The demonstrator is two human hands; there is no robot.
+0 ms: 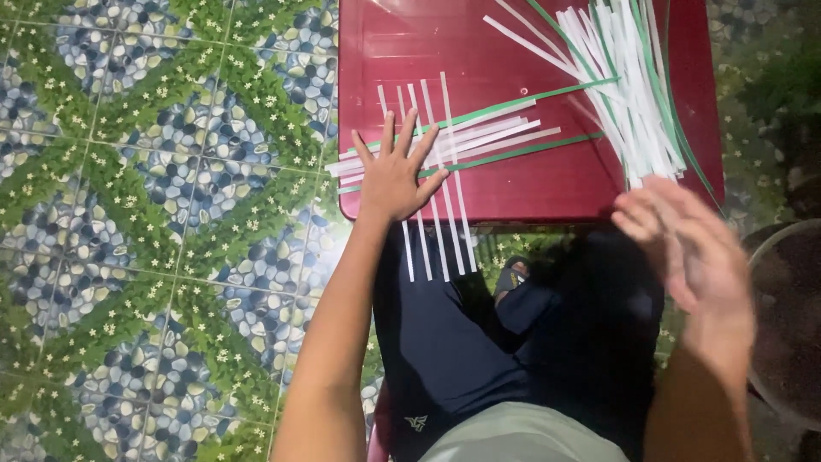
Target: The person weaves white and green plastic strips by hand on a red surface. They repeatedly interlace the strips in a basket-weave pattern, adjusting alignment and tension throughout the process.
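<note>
Nearest the camera, a pale grey-green shirt hem and dark navy shorts are seen, with a small white emblem printed on the shorts near the lower edge; its shape cannot be made out. No packages or signs are seen elsewhere.

The left hand is laid flat on the near left corner of a dark red tabletop, fingers spread wide and nothing clasped; its grip is open, the palm pressed down on a partly woven mat of strips. This mat is made of narrow white strips: several are laid upright, running from the tabletop past its near edge and hanging over the shorts, while others are laid crosswise, fanning out to the right. Two thin green strips are mixed among the crosswise ones.

The right hand is held in the air just off the near right corner of the tabletop, blurred; the fingers appear loosely open with nothing seen in them, though the grip cannot be told with certainty.

A loose bundle of white and green strips is spread across the far right of the tabletop, well apart from the mat.

A tiled floor patterned with green leaves, small white flowers and blue-grey pebbles is seen to the left. A round dark basin is partly seen at the right edge
</note>
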